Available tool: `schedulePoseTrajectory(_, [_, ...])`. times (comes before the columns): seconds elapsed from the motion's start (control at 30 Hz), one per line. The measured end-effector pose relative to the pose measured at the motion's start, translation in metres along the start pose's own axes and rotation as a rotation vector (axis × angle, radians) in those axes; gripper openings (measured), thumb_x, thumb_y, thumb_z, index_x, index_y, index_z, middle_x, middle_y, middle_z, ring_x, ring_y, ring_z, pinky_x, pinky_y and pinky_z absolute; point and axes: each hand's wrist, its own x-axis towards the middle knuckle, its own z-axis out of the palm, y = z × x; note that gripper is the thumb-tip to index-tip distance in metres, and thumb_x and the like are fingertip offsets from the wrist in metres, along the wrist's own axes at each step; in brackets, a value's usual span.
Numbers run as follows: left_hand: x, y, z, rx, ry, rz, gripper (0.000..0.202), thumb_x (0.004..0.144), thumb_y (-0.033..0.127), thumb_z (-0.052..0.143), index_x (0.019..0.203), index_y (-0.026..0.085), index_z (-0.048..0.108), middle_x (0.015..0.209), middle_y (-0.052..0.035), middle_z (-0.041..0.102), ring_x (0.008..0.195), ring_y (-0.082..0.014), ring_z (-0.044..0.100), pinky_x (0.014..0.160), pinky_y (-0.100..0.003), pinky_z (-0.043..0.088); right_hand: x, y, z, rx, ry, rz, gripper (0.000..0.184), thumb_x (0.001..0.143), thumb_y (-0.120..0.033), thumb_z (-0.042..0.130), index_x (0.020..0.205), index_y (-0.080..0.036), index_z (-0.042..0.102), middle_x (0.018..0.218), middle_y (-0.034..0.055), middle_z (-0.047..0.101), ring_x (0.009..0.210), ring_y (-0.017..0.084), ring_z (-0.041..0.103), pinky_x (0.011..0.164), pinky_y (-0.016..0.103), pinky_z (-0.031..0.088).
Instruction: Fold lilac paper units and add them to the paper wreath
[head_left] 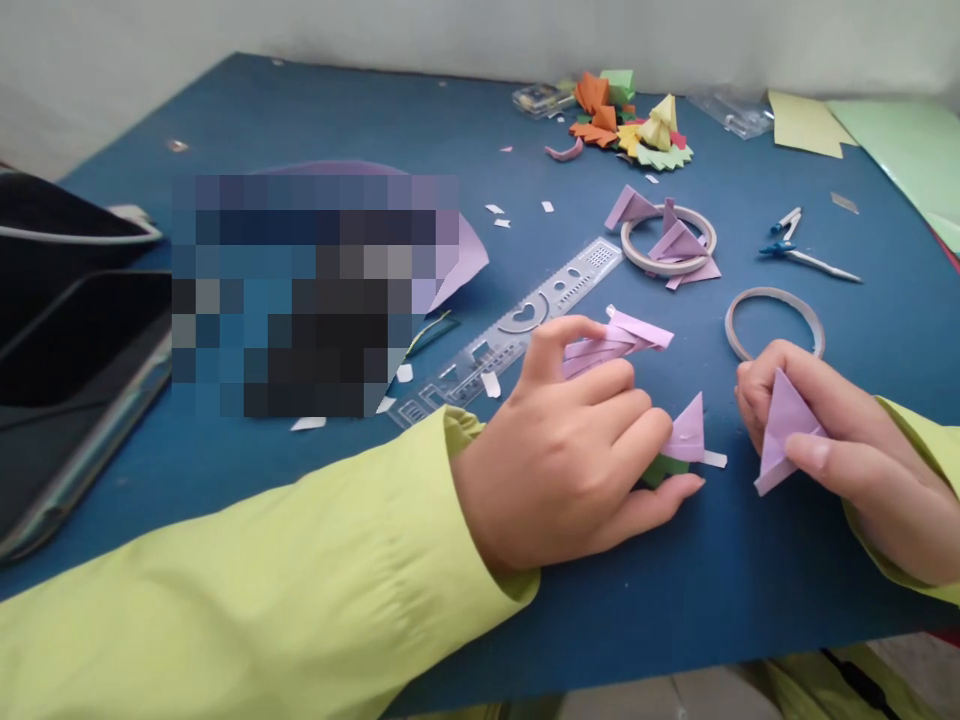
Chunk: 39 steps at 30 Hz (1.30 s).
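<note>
My left hand (pixel 577 450) reaches palm down over the blue table, its index finger stretched to a bundle of folded purple paper pieces (pixel 630 335). The thumb is apart from the other fingers. Beside those fingers is a purple paper triangle (pixel 688 430), with a bit of green paper (pixel 666 468) under it; whether the fingers touch them I cannot tell. At the right, my right hand (pixel 847 440) pinches another folded purple paper triangle (pixel 787 420), thumb on its front. A roll of tape (pixel 819 320) lies just behind that hand, partly covered by it.
A clear stencil ruler (pixel 517 320) lies diagonally beyond my left hand. Farther back are a second tape roll (pixel 628 240) with purple folded pieces, a compass (pixel 810 258) and colourful folded paper (pixel 630 120). Green sheets (pixel 900 150) lie at right, a dark phone-like device (pixel 82 390) at left.
</note>
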Motion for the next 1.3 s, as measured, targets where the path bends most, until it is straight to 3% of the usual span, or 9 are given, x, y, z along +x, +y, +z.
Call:
schedulePoseTrajectory(0.13, [0.001,0.001,0.000,-0.007,-0.002,0.012,0.035,0.094,0.035,0.047,0.067,0.017,0.057,0.056,0.0024,0.057,0.059,-0.0159,0.050,0.093,-0.050,0.039,0.002,0.002,0.003,-0.014,-0.045,-0.019,0.005,0.094,-0.021,0.041,0.090,-0.023,0.044,0.074,-0.0021,0.046,0.060,0.011,0.044,0.052,0.023,0.039])
schedulePoseTrajectory(0.23, [0.001,0.002,0.000,-0.007,0.006,0.010,0.033,0.094,0.035,0.048,0.067,0.018,0.056,0.057,0.0025,0.058,0.060,-0.0157,0.051,0.093,-0.050,0.039,0.005,0.005,0.008,-0.058,-0.071,-0.008,0.008,0.095,-0.024,0.050,0.103,-0.023,0.050,0.076,-0.0024,0.051,0.061,0.010,0.049,0.052,0.022,0.041])
schedulePoseTrajectory(0.4, [0.000,0.001,0.002,-0.026,0.001,0.029,0.034,0.094,0.035,0.048,0.065,0.017,0.055,0.057,0.0024,0.057,0.059,-0.0158,0.050,0.094,-0.050,0.038,0.008,0.010,0.012,-0.036,0.087,-0.016,0.015,0.094,-0.027,0.055,0.108,-0.022,0.054,0.069,-0.0050,0.046,0.054,0.008,0.047,0.047,0.020,0.040])
schedulePoseTrajectory(0.53, [-0.001,0.004,0.000,-0.107,-0.060,0.114,0.043,0.099,0.043,0.038,0.069,0.018,0.055,0.059,0.0015,0.056,0.063,-0.0170,0.050,0.095,-0.047,0.037,0.008,0.009,0.011,-0.063,0.077,-0.017,0.018,0.095,-0.029,0.055,0.110,-0.022,0.052,0.064,-0.0063,0.041,0.049,0.008,0.042,0.043,0.020,0.036])
schedulePoseTrajectory(0.73, [0.000,0.008,-0.003,-0.068,-0.045,0.074,0.040,0.098,0.037,0.040,0.065,0.019,0.053,0.058,0.0014,0.055,0.061,-0.0169,0.048,0.089,-0.044,0.039,-0.002,0.003,0.006,-0.084,0.044,-0.042,0.031,0.100,-0.026,0.032,0.125,-0.029,0.051,0.081,0.0004,0.053,0.065,0.015,0.051,0.055,0.025,0.044])
schedulePoseTrajectory(0.87, [0.002,0.006,-0.001,-0.033,0.002,0.063,0.038,0.096,0.037,0.044,0.063,0.019,0.053,0.057,0.0019,0.055,0.061,-0.0171,0.049,0.088,-0.044,0.040,-0.005,0.002,0.008,-0.069,0.026,-0.066,0.037,0.095,-0.018,0.041,0.131,-0.029,0.044,0.088,0.0015,0.054,0.072,0.015,0.053,0.063,0.025,0.048])
schedulePoseTrajectory(1.1, [0.001,0.003,0.000,0.026,0.047,0.039,0.037,0.094,0.037,0.046,0.064,0.018,0.054,0.057,0.0018,0.057,0.061,-0.0174,0.051,0.087,-0.044,0.040,0.001,0.000,0.012,-0.054,0.113,-0.093,0.032,0.091,-0.011,0.052,0.120,-0.022,0.050,0.085,-0.0009,0.053,0.073,0.010,0.052,0.066,0.020,0.046])
schedulePoseTrajectory(1.3, [0.002,0.001,-0.002,0.036,0.077,0.038,0.033,0.092,0.036,0.049,0.065,0.018,0.056,0.057,0.0017,0.058,0.060,-0.0172,0.052,0.089,-0.045,0.039,0.003,0.002,0.009,-0.132,0.078,-0.096,0.031,0.089,-0.009,0.052,0.117,-0.022,0.052,0.077,-0.0032,0.051,0.064,0.009,0.049,0.057,0.020,0.043])
